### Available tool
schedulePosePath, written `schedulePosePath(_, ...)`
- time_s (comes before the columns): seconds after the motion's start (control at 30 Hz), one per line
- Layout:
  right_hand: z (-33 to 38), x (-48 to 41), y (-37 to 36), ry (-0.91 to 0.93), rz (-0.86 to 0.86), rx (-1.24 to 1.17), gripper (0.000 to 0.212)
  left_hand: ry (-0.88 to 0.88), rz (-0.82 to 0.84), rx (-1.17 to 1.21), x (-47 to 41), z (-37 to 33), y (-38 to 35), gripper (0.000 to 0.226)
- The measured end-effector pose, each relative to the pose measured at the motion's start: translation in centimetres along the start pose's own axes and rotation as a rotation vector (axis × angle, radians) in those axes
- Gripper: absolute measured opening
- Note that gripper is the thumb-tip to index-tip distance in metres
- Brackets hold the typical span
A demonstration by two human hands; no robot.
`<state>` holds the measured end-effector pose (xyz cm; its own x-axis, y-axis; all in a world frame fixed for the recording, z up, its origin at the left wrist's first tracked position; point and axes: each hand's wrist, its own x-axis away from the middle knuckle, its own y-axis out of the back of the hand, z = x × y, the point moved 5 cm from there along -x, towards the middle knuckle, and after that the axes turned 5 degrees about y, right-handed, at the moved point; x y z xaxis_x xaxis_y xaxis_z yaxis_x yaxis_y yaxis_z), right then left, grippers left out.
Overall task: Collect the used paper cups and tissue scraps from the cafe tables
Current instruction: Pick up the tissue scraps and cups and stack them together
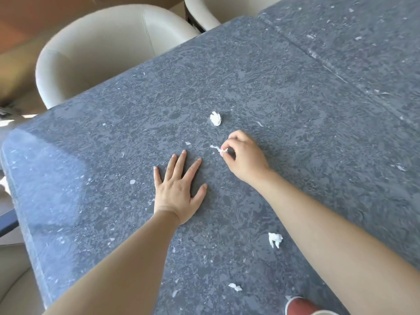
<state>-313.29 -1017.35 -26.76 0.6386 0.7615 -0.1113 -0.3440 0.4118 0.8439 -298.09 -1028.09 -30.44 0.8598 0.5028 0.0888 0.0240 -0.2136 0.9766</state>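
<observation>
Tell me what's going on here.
A person is clearing tissue off the dark table. The right hand pinches a twisted scrap; the left hand lies flat on it. Three more lie loose: a far scrap beyond the right hand, a middle scrap beside the right forearm, a near scrap by what looks like a red cup.

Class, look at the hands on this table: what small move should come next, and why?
Probably lift the right hand, which pinches a thin tissue scrap down at the grey table. The left hand rests flat, holding nothing, and a crumpled scrap lies just beyond.
</observation>
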Motion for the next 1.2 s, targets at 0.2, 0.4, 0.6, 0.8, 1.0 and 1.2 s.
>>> schedulePosePath(0.2,1.3,-3.1,-0.8,0.079,-0.039,0.114,0.009,-0.015,0.007,-0.033,-0.1,-0.1,-0.2,0.064)
schedulePosePath(0.4,1.1,-5.7,-1.8,0.065,-0.011,0.021,0.009,-0.015,-0.021,0.003,-0.1,0.0,-0.3,0.065)
schedulePosePath(0.6,1.4,-0.5,-1.2,0.044,0.005,-0.011,0.008,-0.019,-0.004,-0.011,0.0,0.0,-0.3,0.066)
schedulePosePath(0.8,0.8,7.2,1.6,-0.066,0.147,-0.081,0.005,-0.032,0.202,-0.166,0.4,-0.7,0.1,0.067)
schedulePosePath(1.0,0.5,14.1,4.6,-0.038,0.179,-0.090,0.004,-0.008,0.332,-0.052,4.9,-3.1,1.3,0.067)
schedulePosePath(1.2,0.2,18.9,4.9,-0.018,0.332,-0.048,0.002,-0.357,0.396,0.185,13.8,-5.5,1.6,0.047)
